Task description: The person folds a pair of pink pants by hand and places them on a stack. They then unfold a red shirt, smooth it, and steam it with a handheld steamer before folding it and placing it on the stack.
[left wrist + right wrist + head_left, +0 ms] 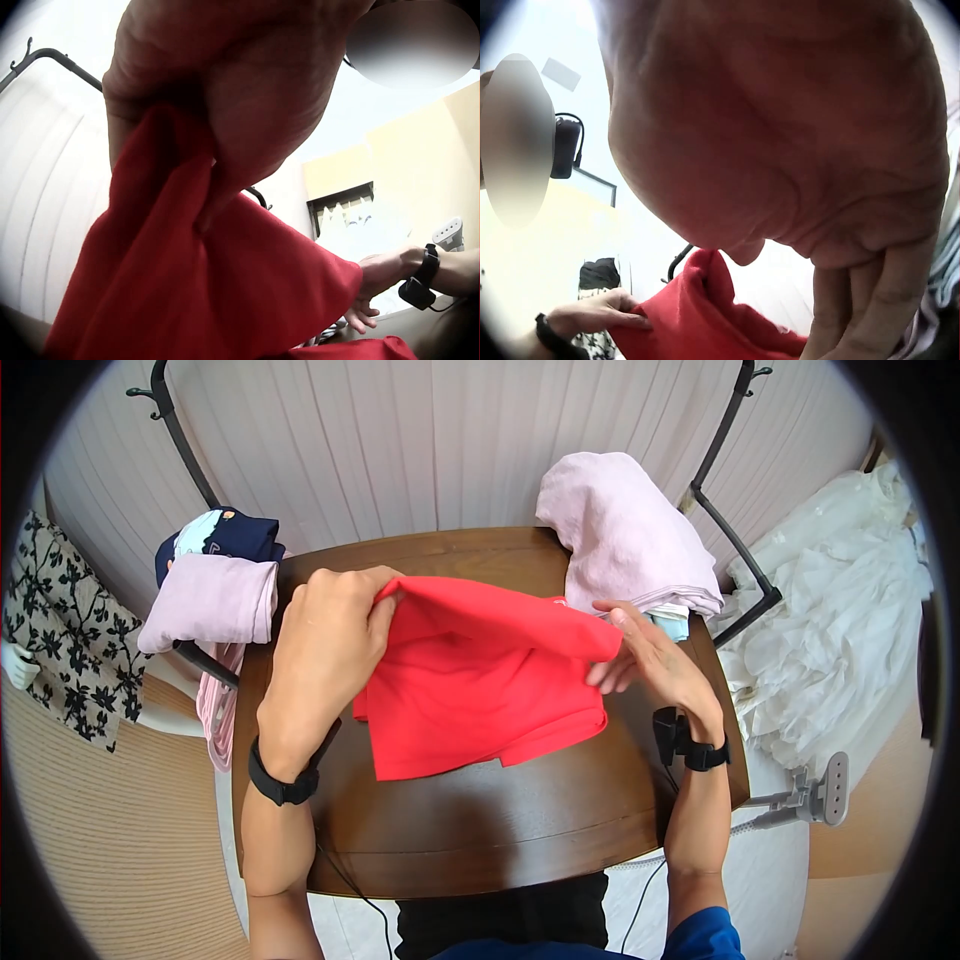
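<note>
A red cloth hangs in folds above the middle of the brown table. The left hand pinches its upper left corner between thumb and curled fingers; in the left wrist view that hand grips bunched red fabric. At the cloth's right edge is the right hand, its fingers extended and spread beside the fabric. In the right wrist view, the fingers of the right hand point down next to the red cloth; whether they touch it is unclear.
Folded pink cloth and a navy folded garment lie at the table's left. A larger pink pile sits at the back right. Black rack posts stand behind the brown table. White ruffled fabric hangs at right.
</note>
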The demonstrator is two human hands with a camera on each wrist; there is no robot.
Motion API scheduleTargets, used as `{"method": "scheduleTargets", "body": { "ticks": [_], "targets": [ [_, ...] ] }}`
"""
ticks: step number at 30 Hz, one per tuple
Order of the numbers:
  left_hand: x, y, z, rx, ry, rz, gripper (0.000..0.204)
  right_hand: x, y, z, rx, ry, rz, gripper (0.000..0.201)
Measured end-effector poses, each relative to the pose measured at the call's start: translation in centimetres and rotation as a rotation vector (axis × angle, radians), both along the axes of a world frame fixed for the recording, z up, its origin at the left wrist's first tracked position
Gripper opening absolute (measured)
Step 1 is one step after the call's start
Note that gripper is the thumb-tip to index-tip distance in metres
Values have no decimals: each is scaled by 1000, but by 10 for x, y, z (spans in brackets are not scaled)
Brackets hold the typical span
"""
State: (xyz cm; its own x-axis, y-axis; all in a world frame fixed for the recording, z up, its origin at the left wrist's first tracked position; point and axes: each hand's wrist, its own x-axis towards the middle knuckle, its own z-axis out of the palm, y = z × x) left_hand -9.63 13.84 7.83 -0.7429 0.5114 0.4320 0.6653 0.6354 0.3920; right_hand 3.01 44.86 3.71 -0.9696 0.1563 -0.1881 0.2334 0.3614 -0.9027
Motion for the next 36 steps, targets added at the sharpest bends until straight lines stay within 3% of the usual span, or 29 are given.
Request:
{"method": "scheduleTargets", "body": {
  "ticks": [2,6,8,9,11,12,15,16,19,21,23,27,29,31,32,36],
  "targets": [
    [-3,0,0,18,-7,-1,13,-6,-1,-6,-124,-13,80,78],
    [-2,-2,2,97,-39,-39,16,-40,0,-26,-362,-117,93,83],
    [-1,-3,6,95,-42,-51,17,-51,-3,-29,-663,-201,107,81],
    [0,-4,7,85,-50,-49,19,-56,-1,-38,-653,-194,99,81],
    [3,-5,8,83,-39,-69,19,-67,0,-52,-825,-163,-74,75],
    [4,-6,8,68,-32,-80,19,-71,-2,-54,-939,-151,-159,60],
    [8,-8,11,-36,20,-157,22,-84,-10,-52,-944,-195,-191,54],
    [9,-9,9,-67,13,-160,20,-87,-12,-53,-926,-181,-163,42],
    [15,-15,11,-168,23,-267,19,-104,-14,-62,-878,-228,-60,34],
    [18,-18,10,-264,-69,-268,14,-113,-22,-55,-784,-250,-127,24],
    [19,-17,3,-443,-180,-350,11,-123,-24,-54,-592,-253,-21,32],
    [20,-11,-17,-456,-217,-465,14,-112,-31,-27,-596,-85,-49,53],
    [23,-2,-19,-505,-213,-451,17,-96,-27,-1,-634,49,86,75],
    [24,3,-17,-535,-400,-526,25,-74,-33,28,-552,159,104,79],
    [18,0,-40,-404,-233,-609,35,-63,-35,40,-476,265,112,82],
    [2,-6,-19,-394,-362,-616,46,-37,-29,66,-337,514,135,84]
  ]
}}
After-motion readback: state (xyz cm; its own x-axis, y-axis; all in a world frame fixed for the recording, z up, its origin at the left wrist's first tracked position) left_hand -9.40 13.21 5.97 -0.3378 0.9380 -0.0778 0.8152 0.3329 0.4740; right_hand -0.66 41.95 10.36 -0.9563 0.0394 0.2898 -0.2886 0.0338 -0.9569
